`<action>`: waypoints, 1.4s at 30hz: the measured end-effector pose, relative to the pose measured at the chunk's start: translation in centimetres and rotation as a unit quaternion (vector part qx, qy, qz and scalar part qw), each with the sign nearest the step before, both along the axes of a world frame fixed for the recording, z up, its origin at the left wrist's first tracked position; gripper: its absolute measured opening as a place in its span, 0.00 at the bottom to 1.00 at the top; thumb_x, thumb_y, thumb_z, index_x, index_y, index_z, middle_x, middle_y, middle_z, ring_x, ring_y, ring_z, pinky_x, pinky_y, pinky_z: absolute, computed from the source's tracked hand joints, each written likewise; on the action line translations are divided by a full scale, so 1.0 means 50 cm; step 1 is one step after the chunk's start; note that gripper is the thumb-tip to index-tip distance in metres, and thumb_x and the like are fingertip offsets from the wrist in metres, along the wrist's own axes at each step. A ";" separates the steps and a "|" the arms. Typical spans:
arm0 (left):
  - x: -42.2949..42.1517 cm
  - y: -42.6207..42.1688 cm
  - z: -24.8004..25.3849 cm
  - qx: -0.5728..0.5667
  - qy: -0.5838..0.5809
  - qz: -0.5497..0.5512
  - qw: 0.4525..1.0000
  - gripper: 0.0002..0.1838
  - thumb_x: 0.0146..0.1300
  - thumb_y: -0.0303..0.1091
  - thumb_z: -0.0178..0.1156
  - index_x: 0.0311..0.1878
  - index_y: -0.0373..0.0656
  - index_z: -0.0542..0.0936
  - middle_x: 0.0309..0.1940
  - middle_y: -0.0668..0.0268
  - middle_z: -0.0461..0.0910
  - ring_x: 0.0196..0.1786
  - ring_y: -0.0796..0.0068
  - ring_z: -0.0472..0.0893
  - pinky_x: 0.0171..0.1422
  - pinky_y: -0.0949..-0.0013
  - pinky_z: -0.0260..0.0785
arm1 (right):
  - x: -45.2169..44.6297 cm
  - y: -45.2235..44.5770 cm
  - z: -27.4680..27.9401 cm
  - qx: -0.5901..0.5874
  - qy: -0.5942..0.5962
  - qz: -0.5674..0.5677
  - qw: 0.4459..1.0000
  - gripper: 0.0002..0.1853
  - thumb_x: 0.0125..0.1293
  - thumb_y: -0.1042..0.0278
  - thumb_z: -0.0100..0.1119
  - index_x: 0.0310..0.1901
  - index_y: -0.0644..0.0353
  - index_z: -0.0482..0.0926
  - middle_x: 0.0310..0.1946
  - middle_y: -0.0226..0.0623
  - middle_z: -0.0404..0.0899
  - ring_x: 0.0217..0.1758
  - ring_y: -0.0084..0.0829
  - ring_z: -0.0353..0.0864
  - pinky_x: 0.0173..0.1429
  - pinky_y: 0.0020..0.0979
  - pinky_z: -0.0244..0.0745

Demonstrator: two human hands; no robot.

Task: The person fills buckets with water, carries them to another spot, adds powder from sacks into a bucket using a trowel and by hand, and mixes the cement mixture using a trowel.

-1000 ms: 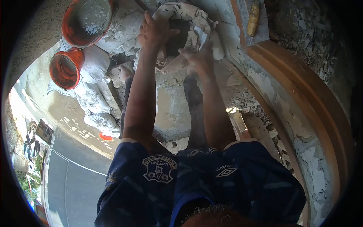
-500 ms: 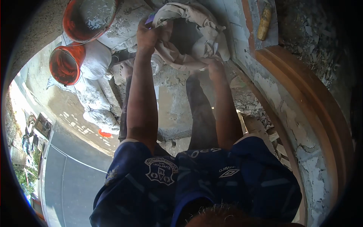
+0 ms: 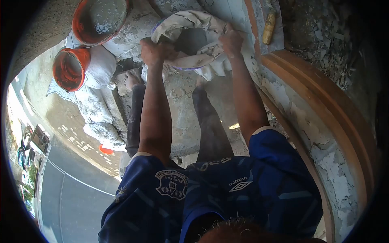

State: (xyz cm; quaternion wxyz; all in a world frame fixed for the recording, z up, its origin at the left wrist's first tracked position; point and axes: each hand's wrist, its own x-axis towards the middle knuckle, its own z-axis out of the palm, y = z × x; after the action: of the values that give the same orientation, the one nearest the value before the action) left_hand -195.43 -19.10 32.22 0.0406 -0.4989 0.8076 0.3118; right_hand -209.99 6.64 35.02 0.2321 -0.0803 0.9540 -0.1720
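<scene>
A paper sack [image 3: 186,20] with its mouth folded down into a thick, crumpled ring stands in front of me at the top of the head view. Grey powder [image 3: 193,40] shows inside it. My left hand [image 3: 153,52] is closed round the left side of the folded rim. On the right side, my right hand [image 3: 231,42] grips the same rim, fingers wrapped over the edge. My feet are on the dusty floor, on the near side of the sack.
Two orange buckets stand at the left: a larger one [image 3: 77,30] with wet grey mix, a smaller one [image 3: 83,60]. Dusty white sacks [image 3: 95,103] lie below them. To the right runs a rough wall with a curved brown ledge [image 3: 324,97]; a yellowish cylindrical object [image 3: 268,28] lies above it.
My right hand has moved from the near right of the rim up to its right side. My left hand has come slightly nearer to me. The sack's mouth looks wider and rounder.
</scene>
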 end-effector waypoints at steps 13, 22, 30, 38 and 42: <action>-0.148 -0.075 -0.030 -0.409 -0.031 -0.565 0.716 0.23 0.59 0.49 0.61 0.48 0.40 0.82 0.41 0.52 0.83 0.45 0.58 0.84 0.46 0.56 0.78 | -0.035 -0.111 0.206 -0.196 0.278 -0.026 0.940 0.11 0.60 0.64 0.64 0.41 0.59 0.81 0.38 0.47 0.84 0.40 0.52 0.83 0.44 0.47 0.78; 0.026 -0.066 0.238 0.013 0.093 -0.235 0.968 0.48 0.50 0.61 0.74 0.64 0.36 0.68 0.51 0.48 0.81 0.53 0.48 0.83 0.57 0.53 0.75 | -0.235 0.111 0.187 0.119 0.120 -0.171 0.971 0.30 0.49 0.49 0.67 0.51 0.63 0.83 0.52 0.57 0.81 0.57 0.57 0.80 0.61 0.47 0.75; 0.265 -0.038 0.054 0.293 0.087 0.045 0.951 0.41 0.54 0.55 0.74 0.62 0.35 0.74 0.50 0.48 0.83 0.53 0.56 0.83 0.57 0.60 0.75 | -0.022 -0.013 0.378 -0.041 -0.054 -0.174 0.982 0.31 0.60 0.46 0.70 0.57 0.59 0.76 0.30 0.39 0.79 0.32 0.31 0.81 0.32 0.32 0.77; 0.124 0.003 0.109 0.336 0.094 -0.004 0.937 0.42 0.52 0.61 0.72 0.57 0.30 0.78 0.47 0.45 0.84 0.52 0.52 0.84 0.55 0.57 0.74 | 0.168 -0.077 0.450 0.092 -0.329 -0.024 0.940 0.26 0.66 0.47 0.61 0.53 0.64 0.77 0.34 0.46 0.83 0.36 0.38 0.85 0.40 0.38 0.76; 0.128 -0.004 0.093 0.346 0.088 -0.035 0.933 0.34 0.55 0.55 0.71 0.51 0.31 0.79 0.40 0.46 0.85 0.47 0.53 0.85 0.52 0.57 0.75 | 0.131 -0.127 0.355 0.188 -0.210 0.234 0.931 0.16 0.66 0.60 0.54 0.45 0.63 0.82 0.42 0.54 0.84 0.45 0.50 0.84 0.51 0.45 0.78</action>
State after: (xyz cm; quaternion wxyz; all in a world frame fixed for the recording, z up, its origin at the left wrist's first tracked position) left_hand -189.04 -19.31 36.87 0.1503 -0.3955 0.6671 0.6132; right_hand -203.42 0.31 52.76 0.4718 -0.2177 0.8525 0.0568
